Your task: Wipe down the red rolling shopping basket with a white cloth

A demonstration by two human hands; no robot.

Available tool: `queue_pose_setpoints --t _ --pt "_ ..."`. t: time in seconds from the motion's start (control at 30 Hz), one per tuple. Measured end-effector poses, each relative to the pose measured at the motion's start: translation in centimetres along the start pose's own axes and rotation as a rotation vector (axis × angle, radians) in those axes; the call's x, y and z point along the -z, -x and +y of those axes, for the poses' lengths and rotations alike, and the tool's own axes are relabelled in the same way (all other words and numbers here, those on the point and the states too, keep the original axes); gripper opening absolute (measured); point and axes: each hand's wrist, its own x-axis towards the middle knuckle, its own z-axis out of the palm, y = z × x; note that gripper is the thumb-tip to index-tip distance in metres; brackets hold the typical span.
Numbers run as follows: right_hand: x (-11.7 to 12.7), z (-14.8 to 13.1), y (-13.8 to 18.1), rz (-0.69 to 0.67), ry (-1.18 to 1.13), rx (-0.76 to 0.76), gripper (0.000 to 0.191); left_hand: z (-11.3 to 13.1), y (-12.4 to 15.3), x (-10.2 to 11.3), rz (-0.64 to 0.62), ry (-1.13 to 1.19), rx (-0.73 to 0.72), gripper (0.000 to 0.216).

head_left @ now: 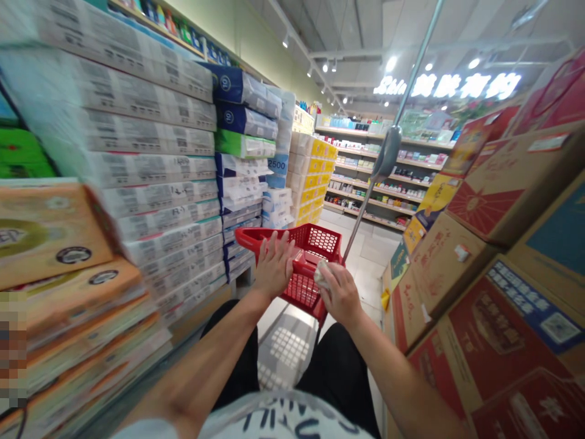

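In front of my knees stands a red plastic shopping cart (302, 291) with perforated sides. My left hand (275, 265) lies over its left part, fingers stretched out and flat, holding nothing. A crumpled whitish cloth or tissue (322, 275) is gripped in my right hand (340, 295), against the near right part of the cart. The curled fingers hide part of it. A thin metal pole (359, 228) with a grey fitting (388, 152) rises at the cart's right side; I cannot tell how it is fixed.
Tall stacks of wrapped paper packs (155, 146) line the left, with orange packs (50, 235) nearer. Printed cardboard boxes (484, 183) are piled on the right. A narrow tiled aisle (365, 244) runs between them to stocked shelves (351, 151) at the back.
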Motion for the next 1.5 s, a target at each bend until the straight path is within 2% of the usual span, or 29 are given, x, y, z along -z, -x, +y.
queue_pose_setpoints --t 0.07,0.1,0.2,0.3,0.4,0.43,0.5,0.6,0.67,0.8,0.93,1.0,1.13,1.23,1.4,1.5 --pt "-0.3 0.2 -0.4 -0.039 -0.055 -0.022 0.025 1.4 0.3 0.2 0.026 -0.008 0.053 0.053" --pt "-0.5 0.4 -0.7 -0.036 -0.077 -0.066 0.02 2.1 0.5 0.2 0.005 0.011 0.014 0.054" --pt "-1.9 0.4 -0.7 0.106 -0.1 -0.172 0.022 3.9 1.0 0.2 -0.107 0.106 -0.124 0.052" --pt "-3.1 -0.4 0.4 0.24 -0.076 -0.083 0.024 4.1 1.1 0.1 -0.14 0.189 -0.098 0.048" --pt "-3.2 -1.0 1.2 0.154 -0.072 0.07 0.037 3.3 1.0 0.3 -0.128 0.255 -0.066 0.042" --pt "-3.1 -1.0 1.1 0.109 -0.092 0.074 0.037 3.0 1.0 0.5 -0.118 0.266 -0.048 0.04" --pt "-2.9 -0.8 0.4 0.058 -0.136 -0.016 0.033 2.5 1.0 0.7 -0.09 0.269 -0.012 0.037" --pt "-3.1 -0.7 -0.4 0.093 -0.143 -0.156 0.031 2.0 1.0 1.0 -0.069 0.252 0.01 0.034" --pt "-3.5 -1.0 -0.1 0.125 -0.127 -0.108 0.034 1.8 1.0 1.3 -0.075 0.251 0.006 0.032" --pt "-4.0 -1.6 1.6 0.1 -0.05 0.03 0.046 1.3 1.2 1.8 -0.066 0.264 0.022 0.03" --pt "-4.1 -1.8 2.0 0.153 0.063 -0.071 0.04 0.3 1.3 2.3 -0.067 0.243 0.052 0.028" --pt "-4.1 -2.0 1.5 0.16 0.047 -0.06 0.039 -0.6 1.3 2.4 -0.079 0.263 0.057 0.028" --pt "-4.2 -2.2 0.4 0.081 -0.094 0.055 0.039 -2.2 0.4 2.8 -0.075 0.308 0.154 0.039" --pt "-4.6 -2.2 0.0 0.068 -0.181 0.047 0.035 -1.2 -0.4 3.4 -0.076 0.208 0.19 0.036" --pt "-6.0 -2.7 0.3 0.065 -0.201 0.036 0.03 2.0 -0.3 3.7 -0.111 0.057 0.113 0.026" --pt "-6.7 -3.0 1.3 0.047 -0.16 0.042 0.034 1.9 0.2 3.3 -0.111 0.037 0.088 0.027"
